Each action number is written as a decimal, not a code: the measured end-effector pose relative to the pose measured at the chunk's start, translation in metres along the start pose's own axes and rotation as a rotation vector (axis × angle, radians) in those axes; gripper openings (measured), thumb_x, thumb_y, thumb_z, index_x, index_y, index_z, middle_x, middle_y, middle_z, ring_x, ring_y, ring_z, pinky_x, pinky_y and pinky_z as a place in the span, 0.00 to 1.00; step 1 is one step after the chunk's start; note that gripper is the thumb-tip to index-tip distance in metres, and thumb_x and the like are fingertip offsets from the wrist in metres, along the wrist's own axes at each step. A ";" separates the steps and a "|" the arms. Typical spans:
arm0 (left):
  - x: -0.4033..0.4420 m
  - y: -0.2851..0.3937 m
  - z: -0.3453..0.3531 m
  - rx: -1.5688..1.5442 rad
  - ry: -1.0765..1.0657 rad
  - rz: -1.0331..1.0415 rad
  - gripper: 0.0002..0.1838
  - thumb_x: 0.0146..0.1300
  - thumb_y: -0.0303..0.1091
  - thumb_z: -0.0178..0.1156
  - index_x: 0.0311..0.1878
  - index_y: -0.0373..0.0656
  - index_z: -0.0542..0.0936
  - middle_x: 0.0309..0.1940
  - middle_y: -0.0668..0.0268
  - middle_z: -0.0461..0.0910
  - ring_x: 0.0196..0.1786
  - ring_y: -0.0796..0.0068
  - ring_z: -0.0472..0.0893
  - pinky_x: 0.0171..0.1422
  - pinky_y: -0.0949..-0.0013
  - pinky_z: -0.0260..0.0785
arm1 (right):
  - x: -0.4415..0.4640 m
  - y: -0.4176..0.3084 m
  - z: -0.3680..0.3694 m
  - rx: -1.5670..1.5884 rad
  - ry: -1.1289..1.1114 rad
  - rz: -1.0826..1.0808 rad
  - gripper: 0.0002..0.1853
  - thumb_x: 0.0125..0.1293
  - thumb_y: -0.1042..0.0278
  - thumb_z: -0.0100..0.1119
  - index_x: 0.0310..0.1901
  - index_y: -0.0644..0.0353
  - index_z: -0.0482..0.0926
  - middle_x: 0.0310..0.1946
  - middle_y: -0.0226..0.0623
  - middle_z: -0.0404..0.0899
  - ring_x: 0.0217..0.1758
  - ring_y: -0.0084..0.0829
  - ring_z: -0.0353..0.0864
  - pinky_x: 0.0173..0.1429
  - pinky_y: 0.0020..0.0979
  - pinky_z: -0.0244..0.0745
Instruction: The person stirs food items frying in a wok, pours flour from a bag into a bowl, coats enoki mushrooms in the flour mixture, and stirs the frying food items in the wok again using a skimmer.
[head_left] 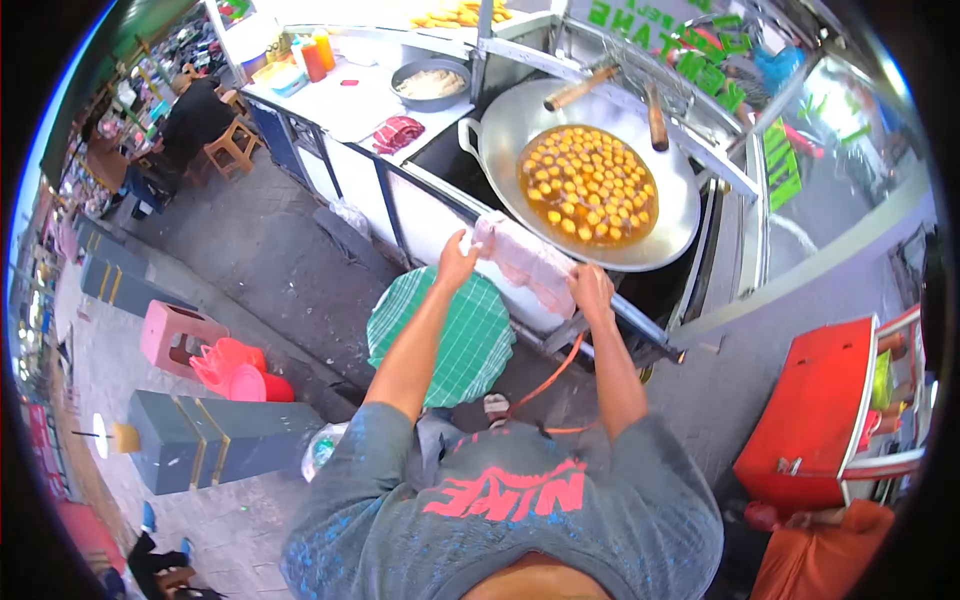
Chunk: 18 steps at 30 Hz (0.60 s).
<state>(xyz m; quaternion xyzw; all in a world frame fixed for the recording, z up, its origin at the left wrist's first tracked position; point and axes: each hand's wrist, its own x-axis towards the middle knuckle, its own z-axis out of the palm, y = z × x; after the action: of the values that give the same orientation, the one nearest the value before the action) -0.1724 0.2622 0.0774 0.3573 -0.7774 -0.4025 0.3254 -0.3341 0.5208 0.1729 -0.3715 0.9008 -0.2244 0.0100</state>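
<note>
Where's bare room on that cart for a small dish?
The white counter is bare between the bottles, grey bowl and red patterned cloth, apart from a small red item. Crowded: the wok, with wooden handles overhanging it, and the front edge, where left hand and right hand hold a pale cloth.

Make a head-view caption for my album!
Left hand and right hand hold a pale pink cloth beside a big wok of round golden balls.

One pale cloth, one wok, two wooden handles.
</note>
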 end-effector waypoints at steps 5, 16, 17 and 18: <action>0.027 0.068 0.023 -0.009 0.110 -0.362 0.23 0.55 0.43 0.64 0.48 0.36 0.77 0.42 0.52 0.81 0.45 0.53 0.81 0.51 0.59 0.72 | -0.003 0.003 -0.013 -0.038 -0.022 0.019 0.09 0.49 0.61 0.68 0.30 0.56 0.84 0.31 0.43 0.81 0.40 0.43 0.81 0.44 0.41 0.75; 0.096 0.062 -0.023 0.138 0.112 -0.354 0.14 0.55 0.41 0.60 0.40 0.42 0.81 0.39 0.50 0.81 0.40 0.52 0.82 0.47 0.55 0.72 | 0.006 -0.009 -0.012 0.058 0.205 -0.209 0.10 0.51 0.64 0.66 0.35 0.56 0.83 0.30 0.39 0.79 0.39 0.42 0.79 0.46 0.41 0.73; 0.087 0.080 -0.030 0.250 0.180 -0.312 0.19 0.55 0.43 0.61 0.45 0.40 0.78 0.45 0.47 0.77 0.45 0.50 0.79 0.50 0.55 0.71 | 0.002 -0.019 -0.017 0.065 0.313 -0.268 0.10 0.51 0.64 0.66 0.35 0.56 0.83 0.30 0.39 0.79 0.38 0.42 0.78 0.45 0.41 0.73; 0.076 0.092 -0.032 0.366 0.233 -0.263 0.24 0.55 0.45 0.61 0.51 0.39 0.75 0.51 0.45 0.74 0.51 0.49 0.77 0.53 0.54 0.69 | -0.007 -0.025 -0.024 0.151 0.323 -0.331 0.10 0.51 0.65 0.66 0.36 0.56 0.82 0.29 0.38 0.77 0.36 0.41 0.77 0.42 0.40 0.73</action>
<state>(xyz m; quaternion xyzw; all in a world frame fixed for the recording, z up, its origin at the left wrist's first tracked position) -0.2145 0.2262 0.1883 0.5522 -0.7414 -0.2502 0.2877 -0.3167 0.5198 0.2041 -0.4717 0.7982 -0.3461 -0.1433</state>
